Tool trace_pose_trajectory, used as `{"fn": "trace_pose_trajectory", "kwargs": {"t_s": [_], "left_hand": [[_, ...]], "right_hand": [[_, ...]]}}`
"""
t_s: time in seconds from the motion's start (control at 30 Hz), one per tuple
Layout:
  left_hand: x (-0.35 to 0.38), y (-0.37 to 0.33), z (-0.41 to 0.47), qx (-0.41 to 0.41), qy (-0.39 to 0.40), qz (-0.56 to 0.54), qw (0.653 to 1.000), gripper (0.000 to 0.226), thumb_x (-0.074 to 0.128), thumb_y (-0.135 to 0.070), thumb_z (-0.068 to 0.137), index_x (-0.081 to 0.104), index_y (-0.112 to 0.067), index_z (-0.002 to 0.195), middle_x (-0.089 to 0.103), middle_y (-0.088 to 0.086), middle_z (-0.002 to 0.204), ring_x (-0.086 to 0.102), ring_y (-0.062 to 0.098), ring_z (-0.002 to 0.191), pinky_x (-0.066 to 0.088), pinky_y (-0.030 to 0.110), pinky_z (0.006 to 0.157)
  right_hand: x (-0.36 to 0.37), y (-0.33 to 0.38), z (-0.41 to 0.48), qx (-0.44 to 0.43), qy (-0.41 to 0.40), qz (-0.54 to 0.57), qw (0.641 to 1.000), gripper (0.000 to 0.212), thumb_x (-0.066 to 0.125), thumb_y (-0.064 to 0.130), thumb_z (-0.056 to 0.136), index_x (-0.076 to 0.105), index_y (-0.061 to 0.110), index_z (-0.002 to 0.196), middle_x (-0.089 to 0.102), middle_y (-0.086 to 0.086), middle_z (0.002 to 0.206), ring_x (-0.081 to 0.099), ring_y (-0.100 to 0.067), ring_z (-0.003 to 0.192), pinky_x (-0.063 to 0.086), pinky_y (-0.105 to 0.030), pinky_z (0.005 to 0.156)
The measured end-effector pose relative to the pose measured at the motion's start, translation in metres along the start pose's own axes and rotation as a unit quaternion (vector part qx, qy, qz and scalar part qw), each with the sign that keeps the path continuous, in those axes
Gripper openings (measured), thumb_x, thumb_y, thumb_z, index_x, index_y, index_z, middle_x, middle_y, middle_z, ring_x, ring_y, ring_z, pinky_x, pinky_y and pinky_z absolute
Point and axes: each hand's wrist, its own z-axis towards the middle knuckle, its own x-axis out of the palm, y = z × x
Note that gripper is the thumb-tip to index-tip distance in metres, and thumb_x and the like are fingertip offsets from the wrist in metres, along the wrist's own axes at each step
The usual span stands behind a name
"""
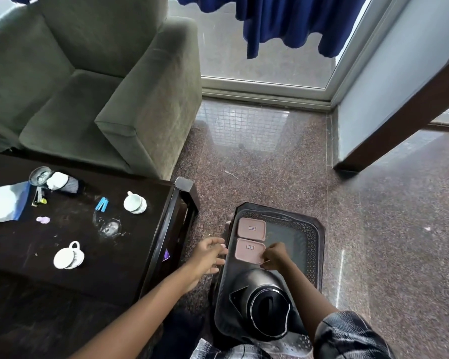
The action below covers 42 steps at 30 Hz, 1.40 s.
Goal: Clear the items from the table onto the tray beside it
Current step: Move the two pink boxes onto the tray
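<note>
**Two pink lids on the tray, two cups left on the table**

I count two pink rectangular lids on the dark tray point(319, 244), lying flat one behind the other along its left side: the far lid point(252, 228) and the near lid point(249, 250). One dark kettle point(266, 304) stands at the near end of the same tray. On the dark table point(70, 275) to the left I count two white cups lying on their sides, the far cup point(135, 202) and the near cup point(68, 256), plus one upside-down clear glass point(109, 227), one blue clip point(102, 204), one small lilac piece point(42, 219) and a second glass point(39, 175) at the back, touching a white and dark bundle point(62, 183) I can't identify.

The white and blue sheet point(5, 203) is cut off by the left edge. The small things beside it are too blurred for me to name. The labels on the lids are unreadable.

My right hand point(275, 256) rests over the near lid's right edge, fingers curled and pinching at its corner. My left hand point(209, 255) hovers with fingers loosely spread, holding nothing, just left of the tray's rim, between table and tray. The cups lie well apart from both hands.
</note>
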Motion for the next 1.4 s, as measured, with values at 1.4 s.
{"fn": "trace_pose_trajectory", "kwargs": {"t_s": [1.4], "left_hand": [[-0.026,0.029,-0.021,0.006,-0.024,0.022,0.999,0.025,0.046,-0.017,0.095,0.056,-0.014,0.117,0.065,0.004,0.114,0.060,0.013,0.087,0.046,0.019,0.067]], "right_hand": [[0.010,0.010,0.008,-0.072,-0.081,-0.088,0.990,0.005,0.055,0.014,0.077,0.053,0.010,0.075,0.056,-0.014,0.083,0.053,-0.026,0.072,0.052,-0.034,0.058]]}}
